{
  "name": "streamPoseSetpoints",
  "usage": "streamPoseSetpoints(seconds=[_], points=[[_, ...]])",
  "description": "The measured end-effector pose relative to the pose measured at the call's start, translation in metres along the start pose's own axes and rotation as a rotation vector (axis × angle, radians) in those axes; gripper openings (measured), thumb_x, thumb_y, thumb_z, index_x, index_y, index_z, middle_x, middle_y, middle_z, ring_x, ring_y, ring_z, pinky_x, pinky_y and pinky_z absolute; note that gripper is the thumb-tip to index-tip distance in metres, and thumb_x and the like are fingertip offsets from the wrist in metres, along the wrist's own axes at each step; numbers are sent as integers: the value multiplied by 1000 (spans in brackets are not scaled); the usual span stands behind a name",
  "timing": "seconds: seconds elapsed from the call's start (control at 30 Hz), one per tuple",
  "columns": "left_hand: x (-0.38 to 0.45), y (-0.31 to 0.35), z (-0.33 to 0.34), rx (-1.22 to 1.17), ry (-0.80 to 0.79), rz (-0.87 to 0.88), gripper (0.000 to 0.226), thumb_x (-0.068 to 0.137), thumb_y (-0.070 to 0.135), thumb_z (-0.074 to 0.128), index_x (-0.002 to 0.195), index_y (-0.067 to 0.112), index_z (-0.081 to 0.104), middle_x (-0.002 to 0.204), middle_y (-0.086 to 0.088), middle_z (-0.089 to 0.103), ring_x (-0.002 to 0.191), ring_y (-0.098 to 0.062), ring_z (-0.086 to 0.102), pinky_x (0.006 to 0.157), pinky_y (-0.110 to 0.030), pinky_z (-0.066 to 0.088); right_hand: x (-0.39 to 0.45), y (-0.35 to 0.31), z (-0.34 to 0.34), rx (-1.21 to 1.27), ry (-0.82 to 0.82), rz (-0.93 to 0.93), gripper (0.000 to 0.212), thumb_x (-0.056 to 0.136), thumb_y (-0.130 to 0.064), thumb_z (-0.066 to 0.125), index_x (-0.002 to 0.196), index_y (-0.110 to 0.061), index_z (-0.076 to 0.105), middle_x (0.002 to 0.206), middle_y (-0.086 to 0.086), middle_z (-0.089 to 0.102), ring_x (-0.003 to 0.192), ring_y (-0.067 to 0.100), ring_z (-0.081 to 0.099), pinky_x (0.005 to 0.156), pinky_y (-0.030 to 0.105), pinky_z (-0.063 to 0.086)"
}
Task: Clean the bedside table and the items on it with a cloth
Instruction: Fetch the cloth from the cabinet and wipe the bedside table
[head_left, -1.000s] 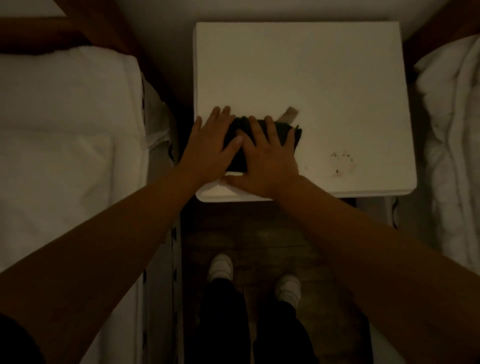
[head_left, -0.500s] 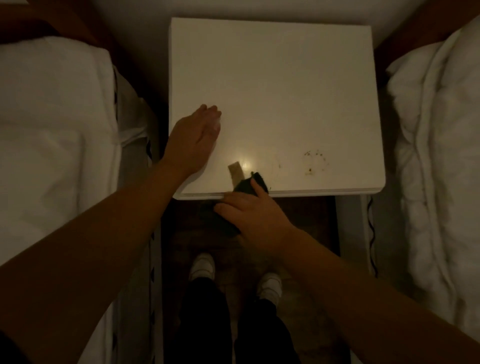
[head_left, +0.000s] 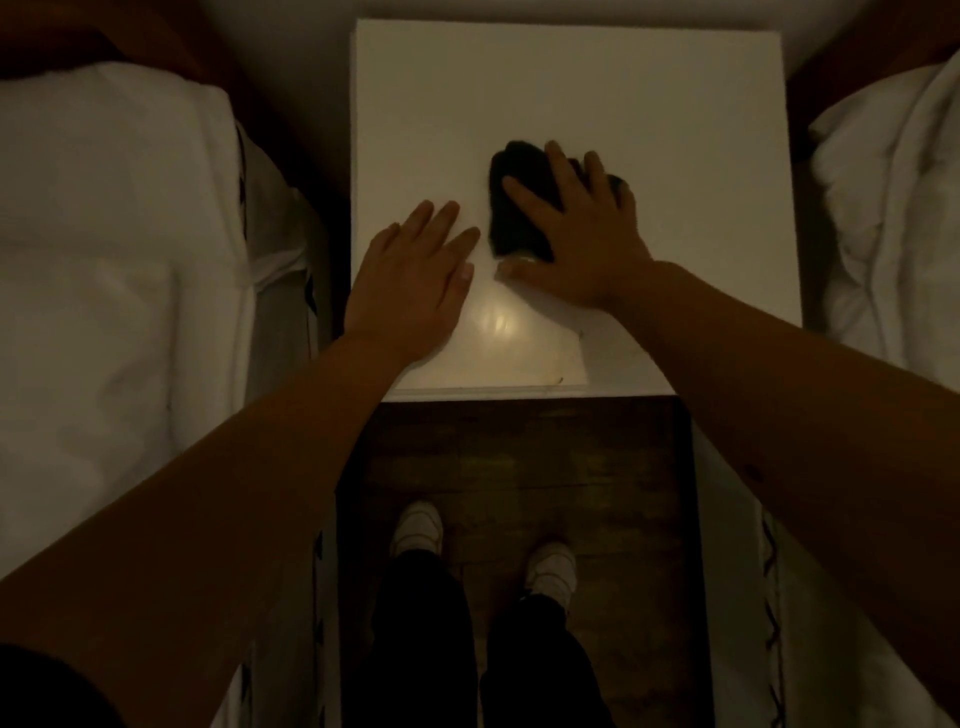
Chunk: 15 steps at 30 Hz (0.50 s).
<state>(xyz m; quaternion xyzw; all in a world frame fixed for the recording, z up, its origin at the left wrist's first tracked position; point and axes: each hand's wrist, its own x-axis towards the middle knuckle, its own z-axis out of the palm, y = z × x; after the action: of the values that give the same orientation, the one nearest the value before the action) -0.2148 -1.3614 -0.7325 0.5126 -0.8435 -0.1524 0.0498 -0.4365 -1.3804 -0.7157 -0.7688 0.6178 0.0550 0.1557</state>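
Now cloth lies flat beneath right hand's spread fingers.

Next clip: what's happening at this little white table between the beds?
A person is wiping the white bedside table with a dark cloth. The right hand presses flat on the cloth near the middle of the tabletop, while the left hand rests flat on the table's front left part, beside the cloth. Nothing else shows on the tabletop.
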Motion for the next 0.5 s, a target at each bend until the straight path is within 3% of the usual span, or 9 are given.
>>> streamPoseSetpoints(seconds=[0.1,0.2,0.5], points=[[0,-1,1,-6,10,-14,53,101,38,16,146,18,33,155,-7,28,144,-24,21,115,-41,11,-2,-4,4,83,53,30,71,86,-73,32,148,-41,20,161,7,10,144,38,8,111,62,3],[0,0,0,-22,13,-21,54,100,38,16,146,16,33,155,-7,29,144,-24,22,115,-40,11,-19,-6,6,124,75,-6,62,91,-60,41,146,-33,33,156,9,26,142,35,21,112,60,12],[2,4,-2,26,-16,-36,53,99,37,23,145,14,36,155,-9,30,143,-28,23,113,-47,19,-117,-36,37,201,120,-139,54,85,-40,66,134,-22,54,143,15,47,128,39,45,104,62,29]])
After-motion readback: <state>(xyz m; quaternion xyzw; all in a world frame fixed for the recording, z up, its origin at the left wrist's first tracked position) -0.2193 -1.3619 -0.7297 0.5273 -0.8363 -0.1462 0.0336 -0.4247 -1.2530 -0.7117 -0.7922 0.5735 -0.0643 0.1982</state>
